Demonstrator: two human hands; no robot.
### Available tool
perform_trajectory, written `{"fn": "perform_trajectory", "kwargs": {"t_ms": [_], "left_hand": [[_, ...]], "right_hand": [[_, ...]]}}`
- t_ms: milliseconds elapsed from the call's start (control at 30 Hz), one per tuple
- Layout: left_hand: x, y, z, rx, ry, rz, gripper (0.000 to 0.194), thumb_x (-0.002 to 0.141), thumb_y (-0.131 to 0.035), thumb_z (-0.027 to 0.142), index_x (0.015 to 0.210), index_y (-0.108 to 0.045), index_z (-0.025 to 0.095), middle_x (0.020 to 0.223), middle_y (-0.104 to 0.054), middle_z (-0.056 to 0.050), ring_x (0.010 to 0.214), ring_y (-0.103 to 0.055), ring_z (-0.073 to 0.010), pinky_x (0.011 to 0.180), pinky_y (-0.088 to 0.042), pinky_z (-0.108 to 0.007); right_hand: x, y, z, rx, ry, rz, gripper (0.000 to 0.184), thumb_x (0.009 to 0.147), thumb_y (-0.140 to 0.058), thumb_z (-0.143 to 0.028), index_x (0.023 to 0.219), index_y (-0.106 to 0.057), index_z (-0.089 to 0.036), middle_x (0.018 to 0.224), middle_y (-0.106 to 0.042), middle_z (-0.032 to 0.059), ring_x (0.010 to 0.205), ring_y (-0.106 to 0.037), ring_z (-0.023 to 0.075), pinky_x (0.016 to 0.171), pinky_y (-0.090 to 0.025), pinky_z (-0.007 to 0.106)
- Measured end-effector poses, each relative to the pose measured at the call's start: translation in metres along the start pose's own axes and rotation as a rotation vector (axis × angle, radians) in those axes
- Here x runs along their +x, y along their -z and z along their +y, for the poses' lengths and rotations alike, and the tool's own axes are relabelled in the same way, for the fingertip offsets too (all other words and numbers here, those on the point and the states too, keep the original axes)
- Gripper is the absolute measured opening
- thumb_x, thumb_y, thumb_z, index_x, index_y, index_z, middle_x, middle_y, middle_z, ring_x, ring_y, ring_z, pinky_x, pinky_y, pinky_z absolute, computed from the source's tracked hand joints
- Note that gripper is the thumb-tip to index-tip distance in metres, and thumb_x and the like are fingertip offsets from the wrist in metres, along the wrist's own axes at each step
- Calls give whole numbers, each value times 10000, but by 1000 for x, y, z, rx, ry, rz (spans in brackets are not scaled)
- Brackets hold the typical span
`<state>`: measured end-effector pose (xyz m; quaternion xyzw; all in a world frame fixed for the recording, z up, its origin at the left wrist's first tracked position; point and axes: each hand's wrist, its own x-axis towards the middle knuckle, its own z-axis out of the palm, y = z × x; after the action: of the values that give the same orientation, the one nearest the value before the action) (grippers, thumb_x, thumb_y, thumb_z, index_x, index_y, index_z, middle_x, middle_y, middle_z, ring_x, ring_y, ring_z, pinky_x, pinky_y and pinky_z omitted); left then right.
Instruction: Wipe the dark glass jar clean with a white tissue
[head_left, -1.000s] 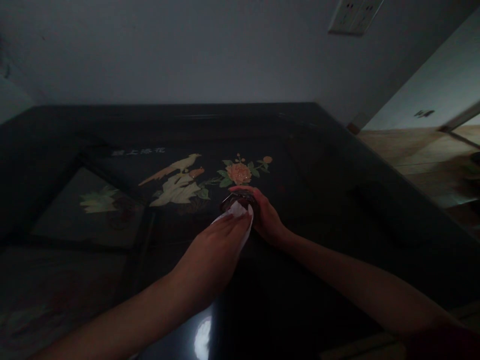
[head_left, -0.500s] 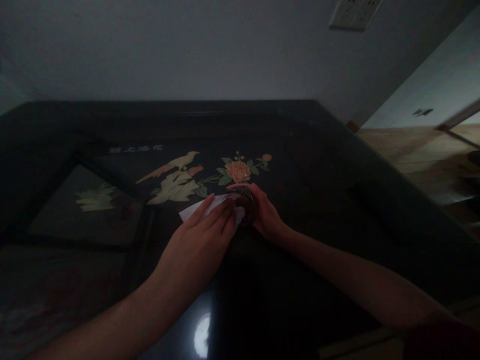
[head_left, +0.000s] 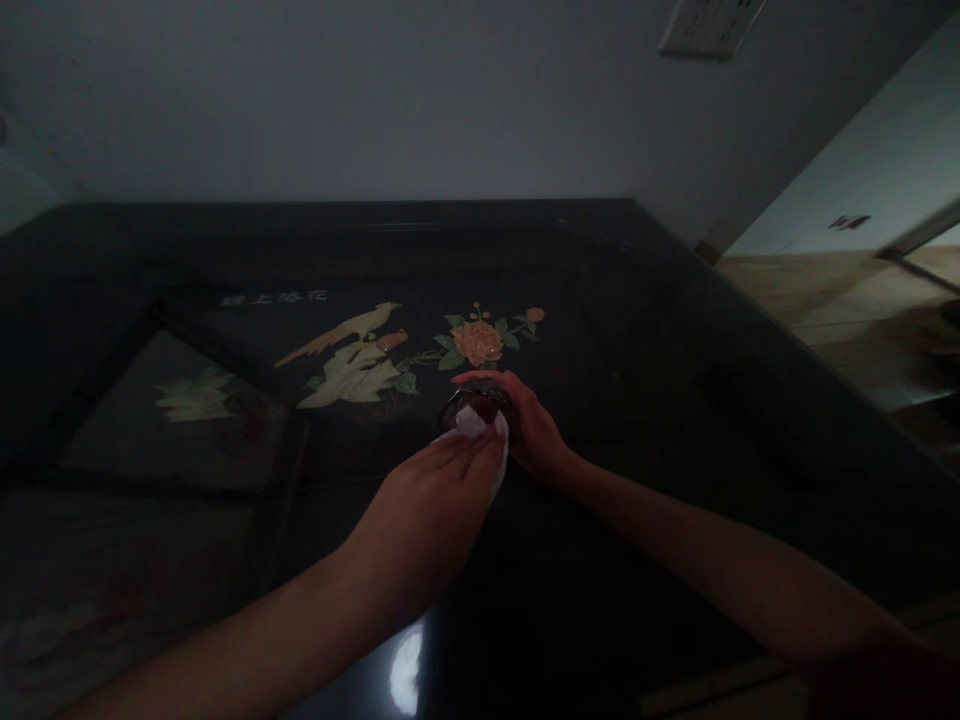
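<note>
A small dark, round vessel (head_left: pixel 489 392) with a shiny rim, perhaps a glass or a bowl, is held above or on the black tabletop. My right hand (head_left: pixel 534 425) curves around its right side, thumb and fingers wrapped on it. In my left hand (head_left: pixel 439 495) is a crumpled white tissue (head_left: pixel 471 422), pressed against the mouth and near side of the vessel. The fingertips of my left hand are partly hidden by the tissue. Dim light keeps the vessel's lower part and its contact with the table from showing.
The glossy black table (head_left: pixel 637 560) has an inlaid picture of a bird (head_left: pixel 367 325) and a peony (head_left: pixel 478 342). A pale wall (head_left: pixel 375 100) stands behind it, with a socket plate (head_left: pixel 709 25) at upper right. Wooden floor (head_left: pixel 810 290) shows on the right.
Half a second ago my left hand lay farther left with the tissue spread flatter; now it has swung back right and the tissue is bunched at the vessel. The right hand barely moved.
</note>
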<state>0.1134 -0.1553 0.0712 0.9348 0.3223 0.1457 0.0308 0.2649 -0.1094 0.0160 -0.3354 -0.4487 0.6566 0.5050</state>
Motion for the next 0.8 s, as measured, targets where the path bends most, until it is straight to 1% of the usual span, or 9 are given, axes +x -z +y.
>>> {"fn": "perform_trajectory", "kwargs": {"t_ms": [100, 167, 200, 333, 433, 533, 600, 700, 800], "left_hand": [[2, 4, 4, -228, 134, -32, 405, 899, -349, 56, 1273, -482, 137, 1161, -680, -74, 1054, -650, -142, 903, -529, -239], [3, 5, 4, -296, 171, -23, 438, 917, -322, 66, 1332, -432, 154, 1206, -662, -61, 1091, -632, -129, 897, -524, -210], [3, 4, 4, -290, 166, -11, 449, 916, -322, 66, 1348, -416, 145, 1237, -645, -73, 1128, -613, -136, 919, -516, -219], [1, -2, -1, -126, 65, -5, 457, 861, -375, 38, 1308, -455, 88, 1279, -608, -141, 1224, -548, -205, 1028, -469, -346], [0, -1, -6, -15, -9, -23, 434, 858, -399, 43, 1279, -496, 86, 1250, -627, -142, 1201, -566, -212, 1036, -467, -367], [-1, 4, -10, 99, -64, -19, 407, 865, -421, 52, 1251, -545, 94, 1197, -659, -133, 1144, -605, -217, 1033, -468, -383], [-2, 7, -10, 187, -76, -16, 409, 861, -420, 43, 1241, -566, 78, 1197, -658, -149, 1147, -603, -233, 1042, -456, -400], [-4, 7, -7, 308, -45, -29, 436, 853, -390, 25, 1250, -569, 43, 1272, -612, -179, 1222, -549, -260, 1069, -426, -412], [-6, 6, -6, 378, -24, -47, 463, 852, -359, 21, 1269, -559, 37, 1330, -567, -173, 1262, -512, -267, 1075, -417, -416]], "right_hand": [[-1, -2, -4, 49, -41, 19, 466, 862, -412, -606, 993, -656, -232, 810, -687, 30, 771, -634, 205, 764, -493, 347], [-1, -3, -6, 83, -70, 55, 450, 853, -416, -602, 964, -654, -236, 782, -683, 30, 733, -632, 209, 745, -497, 354], [0, -3, -6, 92, -77, 67, 446, 851, -416, -600, 960, -651, -237, 777, -682, 29, 721, -630, 209, 738, -498, 356], [0, -3, -3, 58, -32, 55, 437, 860, -422, -584, 987, -644, -229, 795, -681, 22, 747, -626, 202, 760, -491, 346], [0, -2, 0, 31, 1, 39, 434, 876, -413, -568, 1005, -641, -222, 891, -688, 27, 829, -629, 196, 810, -481, 337], [1, -1, 0, 24, 4, 40, 438, 889, -388, -559, 1003, -644, -223, 901, -689, 23, 848, -628, 187, 822, -480, 326], [2, 0, 1, 16, -11, 34, 445, 885, -388, -567, 991, -649, -222, 879, -689, 22, 839, -628, 185, 809, -487, 321], [3, 1, 1, -7, -23, 26, 446, 871, -411, -582, 978, -650, -222, 897, -690, 27, 883, -628, 197, 794, -494, 321], [3, 1, 1, -23, -7, 38, 428, 871, -420, -577, 964, -648, -228, 941, -689, 28, 914, -628, 204, 788, -497, 322]]}}
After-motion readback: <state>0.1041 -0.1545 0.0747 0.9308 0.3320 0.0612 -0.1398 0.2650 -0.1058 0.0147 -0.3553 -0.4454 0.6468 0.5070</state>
